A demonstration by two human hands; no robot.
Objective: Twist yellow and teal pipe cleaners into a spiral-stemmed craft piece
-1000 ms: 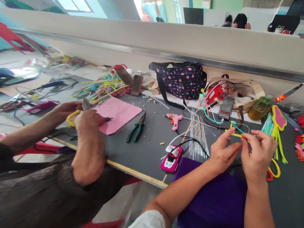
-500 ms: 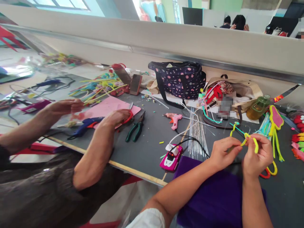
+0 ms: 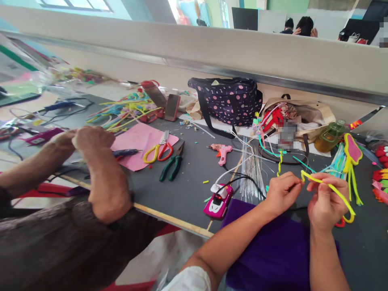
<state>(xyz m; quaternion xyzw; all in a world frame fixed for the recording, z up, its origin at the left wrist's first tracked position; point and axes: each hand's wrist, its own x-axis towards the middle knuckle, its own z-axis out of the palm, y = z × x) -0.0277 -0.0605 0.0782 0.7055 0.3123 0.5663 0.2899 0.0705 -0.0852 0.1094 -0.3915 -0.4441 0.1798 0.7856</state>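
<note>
My left hand (image 3: pixel 283 192) is closed around the twisted part of a yellow pipe cleaner (image 3: pixel 335 189); a coiled end sticks up above the fist. In my right hand (image 3: pixel 327 200), the same pipe cleaner is pinched between thumb and fingers, its loose length curving down to the right. Both hands hover over the table, above a purple cloth (image 3: pixel 266 250). Just behind them lie a bundle of thin wires (image 3: pixel 252 171) and a teal strand (image 3: pixel 304 165). A yellow-and-pink pipe-cleaner piece (image 3: pixel 353 149) rests to the right.
A co-worker's hands (image 3: pixel 91 139) are at the left, near scissors (image 3: pixel 160 148) on a pink sheet (image 3: pixel 130 139). Pliers (image 3: pixel 172 163), a pink glue gun (image 3: pixel 222 152) and a magenta power strip (image 3: pixel 218 206) lie mid-table. Behind stand a dark bag (image 3: pixel 230 101) and a green bottle (image 3: pixel 330 135).
My hands have moved slightly apart, and the yellow pipe cleaner now stretches out past my right hand. The co-worker has put down the scissors and brought both hands together.
</note>
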